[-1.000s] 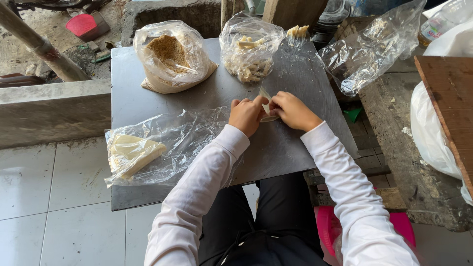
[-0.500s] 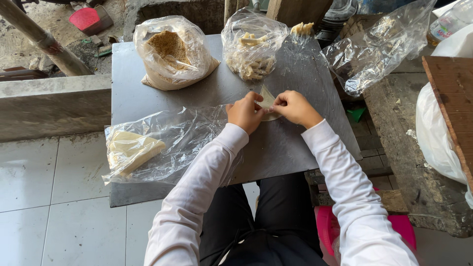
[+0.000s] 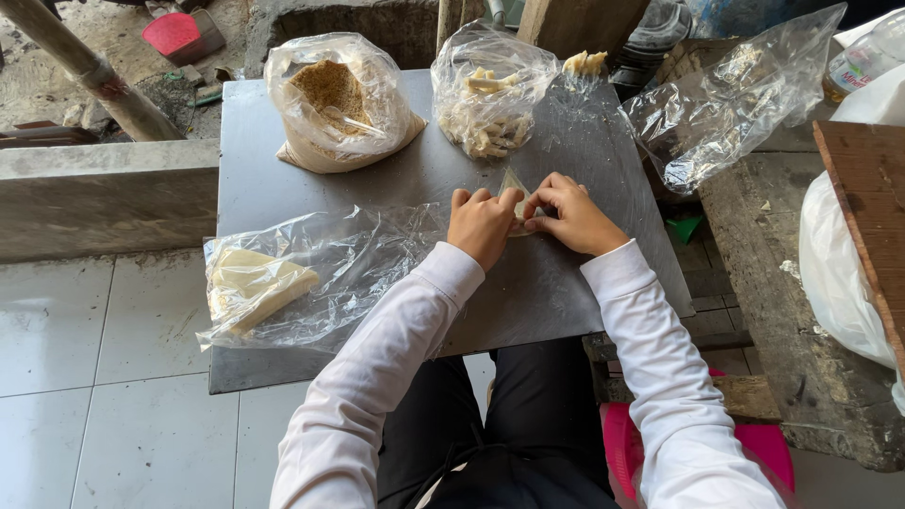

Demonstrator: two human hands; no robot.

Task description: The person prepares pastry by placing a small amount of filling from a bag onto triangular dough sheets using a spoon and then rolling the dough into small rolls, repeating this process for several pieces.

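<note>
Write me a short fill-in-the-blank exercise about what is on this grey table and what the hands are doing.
1. Both hands, left hand and right hand, pinch a small pale ____-shaped wrapper.
2. The bag of brown crumbs stands at the table's far ____ corner.
3. The stack of pale sheets lies inside a clear ____ bag.
4. The person's sleeves are ____.

Missing words: triangle; left; plastic; white

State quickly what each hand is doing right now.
Left hand: closed, pinching the thin pale triangular wrapper on the grey table.
Right hand: closed, fingertips pinching the same wrapper.
</note>
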